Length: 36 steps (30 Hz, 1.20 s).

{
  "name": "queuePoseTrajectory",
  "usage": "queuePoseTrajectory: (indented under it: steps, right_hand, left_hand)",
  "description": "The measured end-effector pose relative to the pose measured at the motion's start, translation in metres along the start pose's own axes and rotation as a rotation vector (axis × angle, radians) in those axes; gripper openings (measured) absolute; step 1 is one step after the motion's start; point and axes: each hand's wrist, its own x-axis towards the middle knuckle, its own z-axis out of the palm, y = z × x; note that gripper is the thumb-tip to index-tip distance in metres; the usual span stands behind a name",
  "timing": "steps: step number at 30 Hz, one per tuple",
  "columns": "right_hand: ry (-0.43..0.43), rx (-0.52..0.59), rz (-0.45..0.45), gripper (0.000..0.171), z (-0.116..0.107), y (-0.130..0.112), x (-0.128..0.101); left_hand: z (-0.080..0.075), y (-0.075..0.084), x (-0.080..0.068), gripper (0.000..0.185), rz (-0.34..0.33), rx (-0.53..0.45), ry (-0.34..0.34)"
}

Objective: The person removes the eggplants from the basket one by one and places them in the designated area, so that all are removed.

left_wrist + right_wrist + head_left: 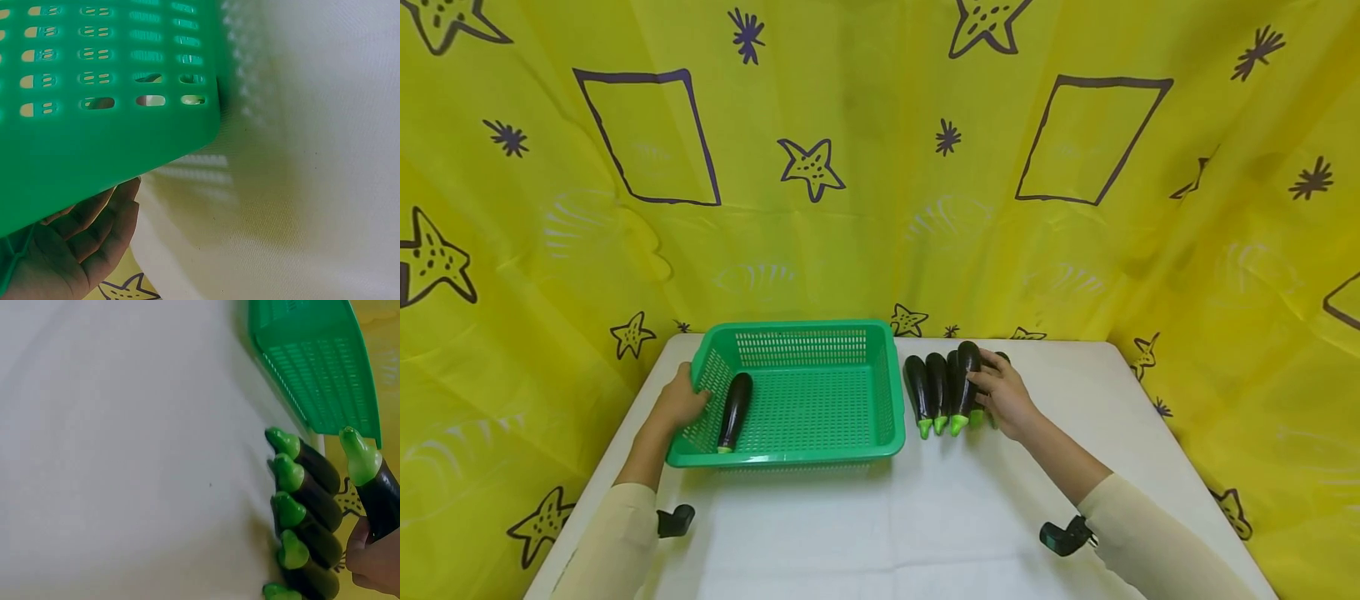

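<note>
A green plastic basket (820,408) stands on the white table, left of centre. One dark purple eggplant (735,411) lies inside it along the left wall. My left hand (688,400) holds the basket's left rim; in the left wrist view its fingers (94,231) lie under the basket's wall (112,144). Just right of the basket, several eggplants (919,387) lie side by side with their green caps toward me. My right hand (1000,392) grips one eggplant (966,383) from that row. In the right wrist view this eggplant (381,494) is raised above the others (312,506).
The table (925,517) is covered in white cloth. A yellow curtain (880,208) with star prints closes off the back and both sides. A black object sits by each forearm, one at the left (676,521) and one at the right (1063,536).
</note>
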Motion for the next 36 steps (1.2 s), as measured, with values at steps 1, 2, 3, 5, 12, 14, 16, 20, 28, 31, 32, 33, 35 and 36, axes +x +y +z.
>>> queuePoseTrajectory:
  steps: [1,2,3,5,12,14,16,20,28,31,32,33,35,36]
  right_hand:
    - [0.003,0.002,0.003,0.070,-0.002,0.001,0.000]
    - [0.005,0.000,0.004,0.070,-0.005,0.001,-0.001]
    - [0.011,0.001,0.008,0.069,-0.007,0.001,-0.001]
    - [0.024,0.011,0.009,0.068,-0.012,0.002,0.000]
    - [0.063,0.032,0.021,0.068,-0.029,0.009,0.005]
    - [0.084,0.020,0.029,0.069,-0.034,0.012,0.006]
    - [0.100,-0.001,0.035,0.070,-0.038,0.015,0.007]
    - [0.136,-0.028,0.036,0.071,-0.047,0.018,0.010]
    - [0.179,-0.021,0.029,0.070,-0.065,0.021,0.016]
    - [0.204,-0.014,0.029,0.070,-0.070,0.021,0.017]
    - [0.211,-0.012,0.027,0.071,-0.073,0.021,0.017]
    - [0.221,-0.012,0.029,0.071,-0.074,0.022,0.017]
    - [0.237,-0.013,0.029,0.071,-0.078,0.022,0.018]
    - [0.242,-0.016,0.032,0.071,-0.080,0.023,0.019]
  left_hand:
    - [0.000,0.000,0.000,0.062,0.002,0.002,0.001]
    - [0.000,0.000,0.000,0.061,0.003,0.002,0.003]
    - [0.000,-0.001,0.000,0.060,0.005,0.004,0.006]
    - [0.000,-0.001,0.000,0.059,0.008,0.006,0.011]
    - [0.001,-0.001,0.000,0.057,0.008,-0.002,0.015]
    - [0.001,-0.002,0.001,0.057,0.006,-0.003,0.014]
    - [0.001,-0.003,0.001,0.058,0.006,-0.002,0.015]
    - [0.001,-0.003,0.002,0.058,0.007,-0.002,0.013]
    - [0.000,0.001,-0.001,0.057,0.000,-0.016,0.005]
    - [0.000,0.002,-0.001,0.057,0.002,-0.011,0.007]
    - [0.000,0.002,-0.001,0.057,0.003,-0.007,0.008]
    - [0.000,0.002,-0.001,0.057,0.004,-0.004,0.008]
    - [-0.001,0.002,-0.001,0.057,0.004,-0.001,0.007]
    - [-0.001,0.001,-0.001,0.057,0.003,0.000,0.006]
